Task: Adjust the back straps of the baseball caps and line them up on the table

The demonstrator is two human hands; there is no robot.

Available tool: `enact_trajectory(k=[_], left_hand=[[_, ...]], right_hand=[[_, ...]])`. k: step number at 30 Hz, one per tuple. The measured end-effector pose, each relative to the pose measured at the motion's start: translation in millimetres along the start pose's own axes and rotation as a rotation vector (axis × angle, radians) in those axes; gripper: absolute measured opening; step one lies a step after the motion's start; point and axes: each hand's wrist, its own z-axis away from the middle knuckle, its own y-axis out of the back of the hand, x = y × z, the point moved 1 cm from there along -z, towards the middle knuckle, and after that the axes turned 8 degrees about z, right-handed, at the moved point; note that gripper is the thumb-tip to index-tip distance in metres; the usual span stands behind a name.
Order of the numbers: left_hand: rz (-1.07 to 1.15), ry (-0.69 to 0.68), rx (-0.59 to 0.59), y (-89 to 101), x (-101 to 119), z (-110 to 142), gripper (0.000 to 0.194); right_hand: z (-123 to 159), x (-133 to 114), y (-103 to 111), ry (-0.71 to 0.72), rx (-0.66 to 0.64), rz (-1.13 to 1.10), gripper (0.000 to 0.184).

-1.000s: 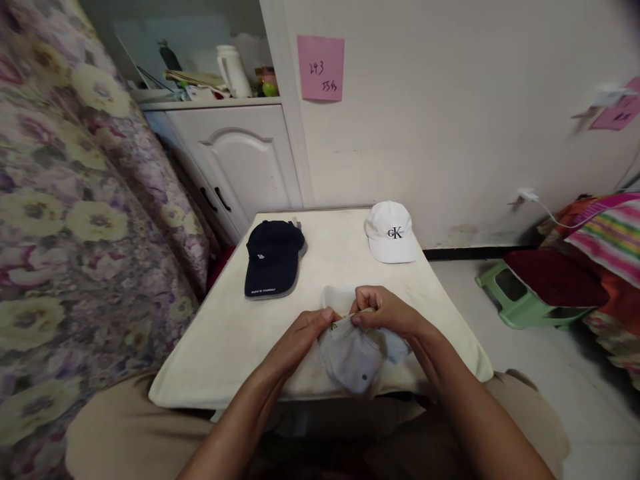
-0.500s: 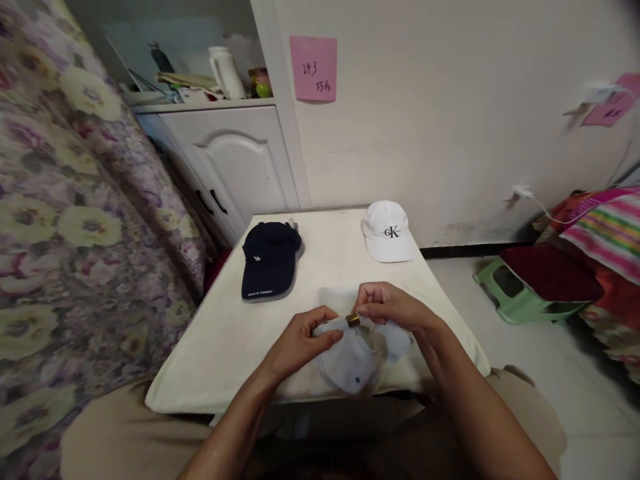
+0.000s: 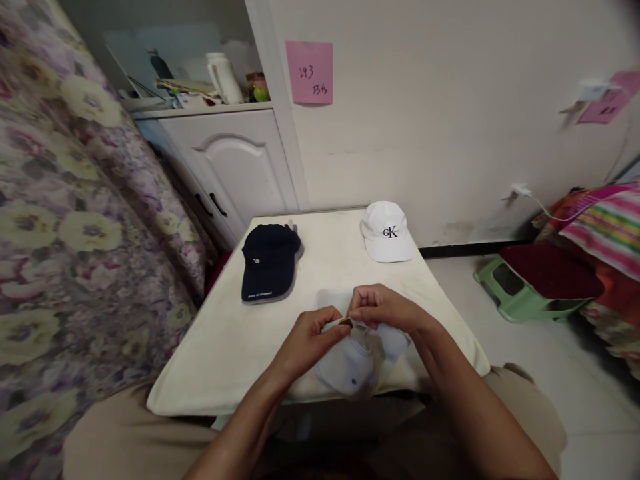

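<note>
A pale blue-white cap (image 3: 345, 367) lies at the near side of the table, its back strap raised between my hands. My left hand (image 3: 313, 337) pinches the strap beside a brass-coloured buckle (image 3: 346, 322), thumb on top. Opposite it, my right hand (image 3: 383, 308) is closed with thumb and forefinger pinched at the strap's other end, right by the buckle. The exact grip of its fingertips is partly hidden. Farther back are a navy cap (image 3: 270, 257) on the left and a white cap with dark letters (image 3: 385, 233) on the right, both untouched.
The caps are on a table with a cream cloth (image 3: 215, 353). A floral curtain (image 3: 90, 233) hangs at left, beside a white cabinet (image 3: 235, 160). The wall stands behind the table. On the floor at right is a green stool (image 3: 505, 293) with a dark red top.
My left hand has slid slightly right along the strap, its thumb now at the buckle. Both hands are closer together, and less of the buckle shows.
</note>
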Motion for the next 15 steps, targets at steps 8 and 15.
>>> enact_trajectory(k=[8, 15], left_hand=[[0.139, 0.054, -0.045, 6.3, -4.5, -2.4, 0.033], [0.231, 0.081, -0.043, 15.6, -5.6, -2.2, 0.033]], right_hand=[[8.7, -0.8, 13.0, -0.021, -0.121, 0.013, 0.028], [11.8, 4.4, 21.2, -0.015, -0.183, -0.108, 0.025]])
